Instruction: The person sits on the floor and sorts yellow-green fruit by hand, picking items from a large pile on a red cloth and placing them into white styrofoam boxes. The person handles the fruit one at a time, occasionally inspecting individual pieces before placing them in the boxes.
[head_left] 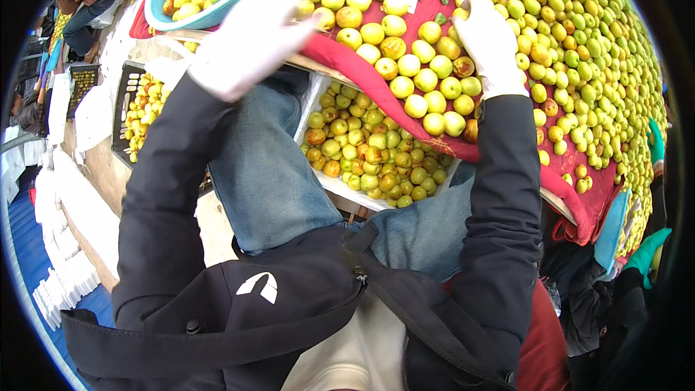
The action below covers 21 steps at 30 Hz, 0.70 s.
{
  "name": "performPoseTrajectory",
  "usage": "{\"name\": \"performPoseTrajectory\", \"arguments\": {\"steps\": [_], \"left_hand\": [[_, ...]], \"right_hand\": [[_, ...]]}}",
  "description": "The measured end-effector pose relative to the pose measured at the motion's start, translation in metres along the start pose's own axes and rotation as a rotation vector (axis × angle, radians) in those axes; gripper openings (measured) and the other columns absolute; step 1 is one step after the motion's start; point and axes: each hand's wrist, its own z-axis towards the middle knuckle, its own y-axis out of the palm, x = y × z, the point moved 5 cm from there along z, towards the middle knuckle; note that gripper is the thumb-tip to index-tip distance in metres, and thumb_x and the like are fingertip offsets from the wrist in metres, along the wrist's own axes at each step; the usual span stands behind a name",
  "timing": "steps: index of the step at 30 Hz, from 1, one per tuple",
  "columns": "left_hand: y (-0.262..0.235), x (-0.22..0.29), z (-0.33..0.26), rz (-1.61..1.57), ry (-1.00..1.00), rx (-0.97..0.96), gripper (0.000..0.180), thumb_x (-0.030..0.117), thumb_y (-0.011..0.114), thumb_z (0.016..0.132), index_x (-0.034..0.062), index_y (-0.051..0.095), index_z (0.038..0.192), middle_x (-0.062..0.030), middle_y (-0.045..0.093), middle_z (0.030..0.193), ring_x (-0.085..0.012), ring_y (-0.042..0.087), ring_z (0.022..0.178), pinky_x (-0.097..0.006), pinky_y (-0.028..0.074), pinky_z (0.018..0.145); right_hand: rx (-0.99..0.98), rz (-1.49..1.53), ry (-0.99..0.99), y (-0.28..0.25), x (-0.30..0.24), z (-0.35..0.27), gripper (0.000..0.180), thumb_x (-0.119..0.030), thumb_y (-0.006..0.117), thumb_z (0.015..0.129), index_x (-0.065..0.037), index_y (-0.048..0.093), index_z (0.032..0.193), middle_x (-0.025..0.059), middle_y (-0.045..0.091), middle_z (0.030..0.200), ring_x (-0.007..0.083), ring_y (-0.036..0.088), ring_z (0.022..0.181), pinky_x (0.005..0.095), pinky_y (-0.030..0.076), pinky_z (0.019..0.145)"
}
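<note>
My left hand (253,38), in a white glove, is raised between the blue basket and the nearest fruit. Its fingers are stretched out, with the thumb apart and nothing held. White-gloved too, my right hand (492,43) reaches down into the fruit on the red cloth (384,90), its fingers bent round a yellow-green jujube (461,14); the hand's back hides part of the grip. A loose group of jujubes (427,80), some with brown patches, lies on the cloth between both hands. Below the table edge, a white crate (313,105) of jujubes sits between my knees.
A light blue basket (156,11) full of jujubes stands at the upper left. A black crate (123,105) of fruit is beside my left leg. The big jujube heap (579,51) spreads to the right, where another person's green-gloved hand (648,257) shows.
</note>
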Motion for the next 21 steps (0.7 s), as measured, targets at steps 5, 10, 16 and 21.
{"name": "performPoseTrajectory", "arguments": {"steps": [5,10,16,21], "left_hand": [[0.097,0.06,0.084,0.1,0.086,-0.424,0.041,0.032,0.056,0.101,0.0165,0.061,0.138,-0.0139,0.061,0.135,-0.0313,0.055,0.127,-0.047,0.046,0.106],[0.145,0.064,0.12,0.279,0.156,-0.503,0.039,0.034,0.058,0.098,0.0202,0.066,0.134,-0.0113,0.068,0.125,-0.0315,0.063,0.118,-0.047,0.052,0.094],[0.142,0.036,0.118,-0.005,0.084,-0.332,0.036,0.043,0.058,0.099,0.023,0.068,0.128,-0.0102,0.07,0.124,-0.0304,0.066,0.115,-0.046,0.054,0.095],[0.118,0.025,0.069,-1.279,-0.364,-0.356,0.046,0.037,0.056,0.106,0.0071,0.059,0.141,-0.0066,0.066,0.132,-0.0138,0.062,0.113,-0.03,0.053,0.09]], "right_hand": [[-0.076,0.017,0.129,0.01,0.005,0.006,0.026,-0.027,0.061,0.093,-0.01,0.066,0.112,0.0158,0.068,0.109,0.0366,0.066,0.104,0.0481,0.053,0.089],[-0.046,0.091,0.18,0.009,0.008,0.003,0.026,-0.029,0.064,0.095,-0.012,0.067,0.114,0.0148,0.068,0.111,0.0352,0.067,0.104,0.046,0.054,0.09],[0.026,0.35,0.272,-0.005,0.005,-0.003,0.032,-0.035,0.069,0.095,-0.012,0.07,0.118,0.0137,0.069,0.113,0.03,0.07,0.103,0.0421,0.056,0.089],[-0.053,1.505,0.483,-0.026,0.003,-0.006,0.034,-0.034,0.07,0.098,-0.006,0.071,0.117,0.0067,0.067,0.107,0.0189,0.066,0.088,0.0303,0.055,0.075]]}}
